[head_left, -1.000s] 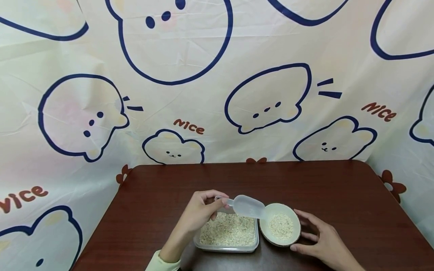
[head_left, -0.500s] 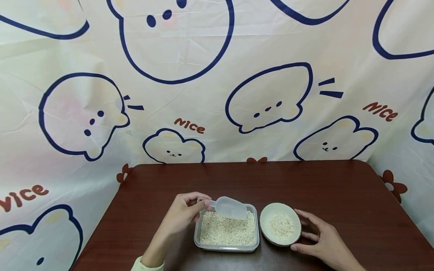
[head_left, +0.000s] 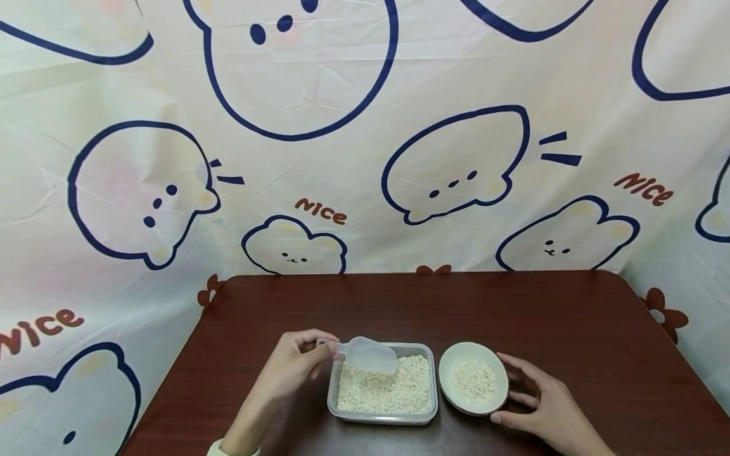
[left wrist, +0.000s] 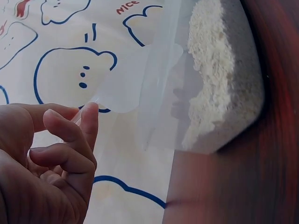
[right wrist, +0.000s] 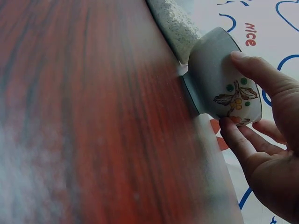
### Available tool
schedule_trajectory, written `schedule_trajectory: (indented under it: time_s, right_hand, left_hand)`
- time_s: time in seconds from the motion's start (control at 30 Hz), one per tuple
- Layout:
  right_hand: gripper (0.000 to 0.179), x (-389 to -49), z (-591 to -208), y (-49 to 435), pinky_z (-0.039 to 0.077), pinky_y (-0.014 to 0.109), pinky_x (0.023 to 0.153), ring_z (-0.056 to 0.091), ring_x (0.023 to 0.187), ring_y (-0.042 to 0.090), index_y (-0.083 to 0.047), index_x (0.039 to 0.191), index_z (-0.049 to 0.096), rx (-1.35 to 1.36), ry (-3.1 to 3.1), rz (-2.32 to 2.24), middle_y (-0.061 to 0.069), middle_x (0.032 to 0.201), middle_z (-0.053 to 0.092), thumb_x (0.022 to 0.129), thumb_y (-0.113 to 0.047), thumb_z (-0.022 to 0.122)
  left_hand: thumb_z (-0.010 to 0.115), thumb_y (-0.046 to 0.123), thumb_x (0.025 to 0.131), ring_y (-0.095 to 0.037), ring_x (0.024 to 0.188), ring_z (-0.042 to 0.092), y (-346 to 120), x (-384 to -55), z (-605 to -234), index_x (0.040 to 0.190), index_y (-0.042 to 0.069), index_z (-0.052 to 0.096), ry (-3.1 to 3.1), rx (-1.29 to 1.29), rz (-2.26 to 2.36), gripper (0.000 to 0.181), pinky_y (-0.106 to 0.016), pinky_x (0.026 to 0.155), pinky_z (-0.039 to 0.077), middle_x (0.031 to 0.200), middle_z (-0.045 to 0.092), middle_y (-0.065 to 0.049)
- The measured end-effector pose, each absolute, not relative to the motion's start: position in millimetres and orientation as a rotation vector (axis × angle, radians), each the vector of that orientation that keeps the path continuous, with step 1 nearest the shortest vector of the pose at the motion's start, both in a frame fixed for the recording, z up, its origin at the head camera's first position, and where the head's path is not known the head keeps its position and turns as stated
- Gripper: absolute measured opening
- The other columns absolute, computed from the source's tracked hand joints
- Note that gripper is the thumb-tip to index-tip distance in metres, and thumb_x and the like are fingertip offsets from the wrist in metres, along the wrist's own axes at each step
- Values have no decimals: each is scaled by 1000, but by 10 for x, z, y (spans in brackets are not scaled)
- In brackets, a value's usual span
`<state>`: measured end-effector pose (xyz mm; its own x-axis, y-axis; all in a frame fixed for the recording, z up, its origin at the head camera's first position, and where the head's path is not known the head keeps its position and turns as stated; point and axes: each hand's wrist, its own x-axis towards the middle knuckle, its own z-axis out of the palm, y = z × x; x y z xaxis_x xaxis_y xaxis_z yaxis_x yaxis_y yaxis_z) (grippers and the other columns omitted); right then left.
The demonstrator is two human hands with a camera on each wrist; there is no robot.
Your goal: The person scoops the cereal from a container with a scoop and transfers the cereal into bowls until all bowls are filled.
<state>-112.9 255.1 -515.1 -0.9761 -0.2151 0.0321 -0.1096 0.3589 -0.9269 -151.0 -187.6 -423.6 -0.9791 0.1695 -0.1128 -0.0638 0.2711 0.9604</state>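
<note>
My left hand (head_left: 293, 362) pinches the handle of a translucent plastic scoop (head_left: 371, 356) between thumb and fingers. The scoop's bowl end overlaps the far left part of a clear rectangular container (head_left: 432, 380) of oat flakes (head_left: 393, 389). In the left wrist view the scoop (left wrist: 122, 84) shows behind the container's wall, with the hand (left wrist: 56, 158) outside it. Just right of the container stands a small round bowl (head_left: 450, 389) with some oat flakes (head_left: 476, 382) in it. My right hand (head_left: 544, 408) holds its right side, thumb near and fingers far. Leaves and berries decorate its outside (right wrist: 210, 60).
Everything stands on a dark reddish-brown wooden table (head_left: 274, 304). Behind it hangs a pale cloth (head_left: 365, 240) with blue-outlined cartoon bears, reaching around both sides. The container and the bowl stand close together near the front of the table.
My left hand has carried the scoop leftward, from the bowl's rim back over the container of oat flakes. My right hand and the bowl have stayed in place.
</note>
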Motion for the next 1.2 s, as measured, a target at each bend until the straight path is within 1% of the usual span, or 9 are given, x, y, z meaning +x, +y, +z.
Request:
schedule_trajectory:
  time_s: [0.17,0.47,0.63,0.77,0.97,1.2]
  right_hand:
    - [99,-1121,-5155,2553,63,22,88,56,121,-18,-11,157,51,-315,2530,-1688,26,151,57,71,-19,101]
    - [102,-1144,-5131,2548,64,30,91,50,121,-23,-12,158,50,-201,2473,-1664,26,161,49,71,-22,102]
    - [101,-1141,-5130,2547,64,29,90,51,121,-22,-11,158,49,-215,2478,-1670,26,161,48,71,-20,101]
    - [100,-1142,-5139,2547,64,28,90,51,121,-22,-11,157,50,-224,2487,-1669,26,161,48,72,-20,101]
    - [99,-1144,-5150,2549,63,27,90,50,122,-23,-10,158,49,-241,2470,-1685,26,163,46,73,-19,100]
    - [101,-1149,-5146,2548,63,26,90,51,121,-22,-10,159,48,-226,2463,-1679,26,163,46,73,-19,100]
  left_hand:
    - [69,9,101,-7,51,44,-1908,-1496,-4255,114,-6,76,2372,85,1750,21,-20,54,39,92,80,-20]
    - [67,5,100,-6,49,47,-1923,-1494,-4305,112,-4,77,2442,170,1671,18,-19,50,36,90,80,-21]
    - [67,3,98,-6,49,46,-1895,-1502,-4328,113,-6,76,2430,225,1678,20,-21,48,36,89,79,-23]
    - [69,4,98,-5,48,46,-1841,-1505,-4344,113,-7,76,2413,242,1680,21,-21,48,38,90,79,-24]
    - [70,5,98,-3,48,45,-1739,-1504,-4372,110,-5,78,2384,257,1677,18,-19,48,38,88,79,-23]
    - [70,7,97,-3,49,43,-1620,-1505,-4398,106,-1,80,2401,173,1650,16,-18,47,36,87,80,-20]
